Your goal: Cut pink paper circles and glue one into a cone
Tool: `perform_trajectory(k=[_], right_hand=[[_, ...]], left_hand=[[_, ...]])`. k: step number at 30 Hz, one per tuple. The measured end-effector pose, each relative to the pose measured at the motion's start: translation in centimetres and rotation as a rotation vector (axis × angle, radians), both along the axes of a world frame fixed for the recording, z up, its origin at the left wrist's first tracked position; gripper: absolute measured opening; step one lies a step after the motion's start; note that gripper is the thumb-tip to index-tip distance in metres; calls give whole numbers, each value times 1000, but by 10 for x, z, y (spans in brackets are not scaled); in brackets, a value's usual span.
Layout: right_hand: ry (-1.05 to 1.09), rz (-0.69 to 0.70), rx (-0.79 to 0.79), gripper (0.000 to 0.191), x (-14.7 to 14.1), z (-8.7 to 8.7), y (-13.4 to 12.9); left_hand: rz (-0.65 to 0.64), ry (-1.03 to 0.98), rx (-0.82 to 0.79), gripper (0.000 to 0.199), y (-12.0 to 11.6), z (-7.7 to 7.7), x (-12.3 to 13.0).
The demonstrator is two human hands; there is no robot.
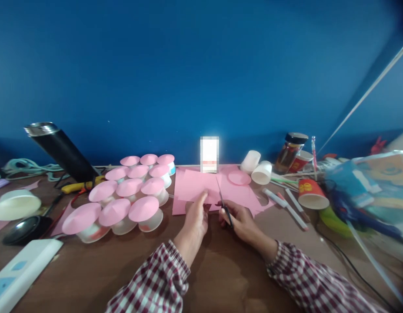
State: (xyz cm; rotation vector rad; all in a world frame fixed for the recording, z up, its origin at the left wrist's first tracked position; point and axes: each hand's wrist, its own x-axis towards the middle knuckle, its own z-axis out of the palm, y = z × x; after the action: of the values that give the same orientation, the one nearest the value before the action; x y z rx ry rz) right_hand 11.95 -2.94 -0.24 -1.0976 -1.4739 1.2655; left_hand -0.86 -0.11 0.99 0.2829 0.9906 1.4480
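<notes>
My left hand (198, 212) is closed on the near edge of a sheet of pink paper (196, 184), thumb on top and fingers underneath. In my right hand (240, 219) is a pair of dark scissors (223, 203), their blades pointing away from me at the sheet's right side. Whether the blades are apart I cannot tell. More pink paper (179, 204) lies beneath on the table. A pink paper disc (239, 178) rests to the right of the held sheet, beside two white paper cups, one of them on its side (261, 173).
Left, several cups (151, 220) wear pink paper cones (143, 209). Behind them leans a black flask (62, 150); a white power strip (25, 269) lies nearer. At right are markers (294, 213), a red cup (314, 194), a bottle (290, 153) and plastic bags (367, 182). A blue wall (201, 78) stands behind.
</notes>
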Motion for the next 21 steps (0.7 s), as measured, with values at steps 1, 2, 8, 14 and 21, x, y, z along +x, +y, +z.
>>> perform_trajectory(k=[1, 2, 8, 14, 21], right_hand=[[-3, 1, 1, 30, 0, 0, 0], [-7, 3, 4, 30, 0, 0, 0], [-28, 10, 11, 26, 1, -1, 1], [-29, -2, 9, 27, 1, 0, 0], [-36, 13, 2, 29, 2, -2, 1]], left_hand=[[4, 6, 2, 30, 0, 0, 0], [9, 12, 2, 31, 0, -1, 0], [-4, -7, 0, 26, 2, -1, -1], [16, -16, -7, 25, 1, 2, 0], [17, -22, -35, 29, 1, 3, 0]])
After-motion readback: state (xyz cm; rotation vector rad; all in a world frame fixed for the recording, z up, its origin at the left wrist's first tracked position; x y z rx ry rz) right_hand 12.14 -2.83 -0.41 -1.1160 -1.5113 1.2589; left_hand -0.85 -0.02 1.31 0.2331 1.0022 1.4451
